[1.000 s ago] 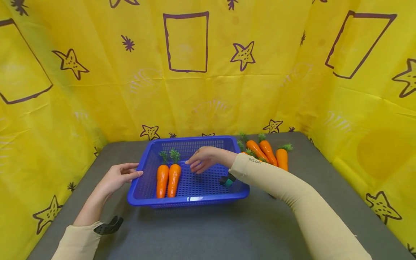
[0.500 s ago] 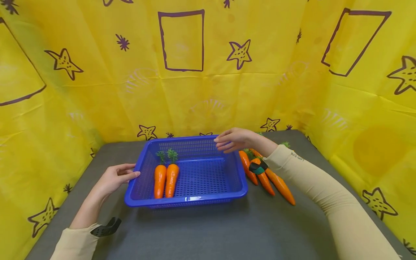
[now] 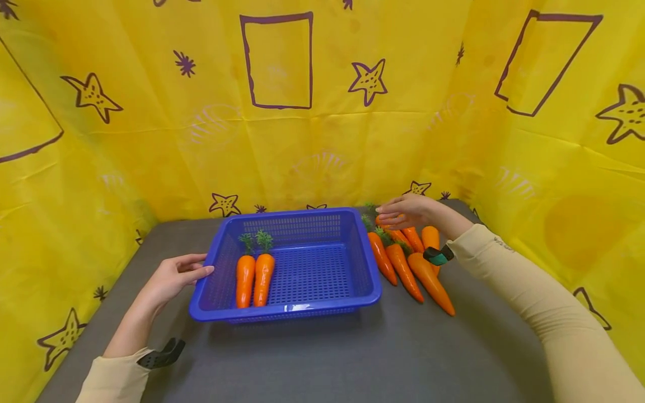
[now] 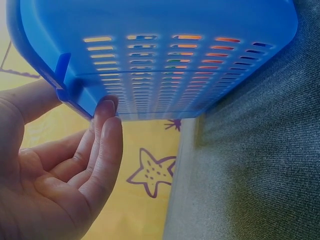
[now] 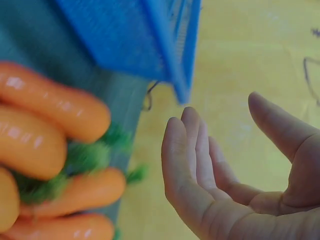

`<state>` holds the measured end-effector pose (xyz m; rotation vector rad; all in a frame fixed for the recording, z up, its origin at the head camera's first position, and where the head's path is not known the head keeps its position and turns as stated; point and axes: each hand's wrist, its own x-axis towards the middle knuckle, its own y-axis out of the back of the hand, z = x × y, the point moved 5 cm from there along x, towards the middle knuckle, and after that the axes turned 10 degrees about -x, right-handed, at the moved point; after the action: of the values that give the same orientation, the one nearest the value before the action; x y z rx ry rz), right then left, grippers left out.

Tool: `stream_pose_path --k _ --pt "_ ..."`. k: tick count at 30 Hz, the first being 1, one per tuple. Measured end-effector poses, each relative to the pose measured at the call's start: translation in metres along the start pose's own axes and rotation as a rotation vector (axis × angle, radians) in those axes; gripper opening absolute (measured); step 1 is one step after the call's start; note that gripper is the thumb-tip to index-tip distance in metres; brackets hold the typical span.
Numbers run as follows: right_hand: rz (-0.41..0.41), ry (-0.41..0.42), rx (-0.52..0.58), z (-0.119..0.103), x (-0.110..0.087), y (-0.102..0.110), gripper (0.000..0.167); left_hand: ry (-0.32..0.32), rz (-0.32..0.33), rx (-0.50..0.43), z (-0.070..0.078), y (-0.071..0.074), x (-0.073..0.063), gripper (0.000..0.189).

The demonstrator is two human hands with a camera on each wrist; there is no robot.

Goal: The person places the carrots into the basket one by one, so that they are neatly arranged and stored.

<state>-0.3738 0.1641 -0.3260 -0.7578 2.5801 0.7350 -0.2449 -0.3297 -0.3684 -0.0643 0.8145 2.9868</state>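
A blue plastic basket [image 3: 322,305] with slotted walls stands on the dark table. Two orange carrots [image 3: 245,282] with green tops lie side by side in its left part. My left hand [image 3: 173,277] grips the basket's left rim, thumb over the edge; in the left wrist view its fingers [image 4: 107,150] curl below the rim against the outer wall. To the right of the basket, a pile of several carrots [image 3: 403,271] rests on the table. Over the back of this pile hovers my right hand [image 3: 415,212], holding nothing, with thumb and fingers apart in the right wrist view.
A yellow cloth [image 3: 282,157] with drawn stars and frames hangs behind the table and along both sides. The basket's back rim sits near the rear table edge. Grey table surface [image 3: 353,358] stretches in front of the basket.
My right hand has moved right, out from above the basket to above the carrot pile, uncovering more of the carrots. My left hand has stayed on the rim. The view has shifted slightly.
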Motion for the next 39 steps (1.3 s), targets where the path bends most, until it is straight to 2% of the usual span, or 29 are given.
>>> stream_pose_path --k 6,14,24,32,35,39 --pt "0.012 -0.077 0.037 0.036 0.002 0.021 0.061 -0.005 -0.004 -0.014 0.000 0.000 0.000 0.066" --pt "0.073 -0.120 0.133 0.080 -0.001 0.048 0.065 0.008 0.009 0.000 -0.001 0.001 -0.001 0.067" --pt "0.180 -0.136 0.235 0.114 -0.012 0.075 0.063 0.016 -0.010 0.001 -0.001 0.000 -0.002 0.067" --pt "0.207 -0.181 0.213 0.137 -0.010 0.080 0.072 0.012 -0.002 -0.002 -0.001 0.000 -0.001 0.067" --pt "0.204 -0.202 0.230 0.144 -0.008 0.080 0.060 0.020 -0.007 -0.003 -0.001 0.000 -0.002 0.067" --pt "0.201 -0.213 0.248 0.154 -0.003 0.081 0.035 0.022 -0.010 -0.004 -0.002 0.000 -0.002 0.068"
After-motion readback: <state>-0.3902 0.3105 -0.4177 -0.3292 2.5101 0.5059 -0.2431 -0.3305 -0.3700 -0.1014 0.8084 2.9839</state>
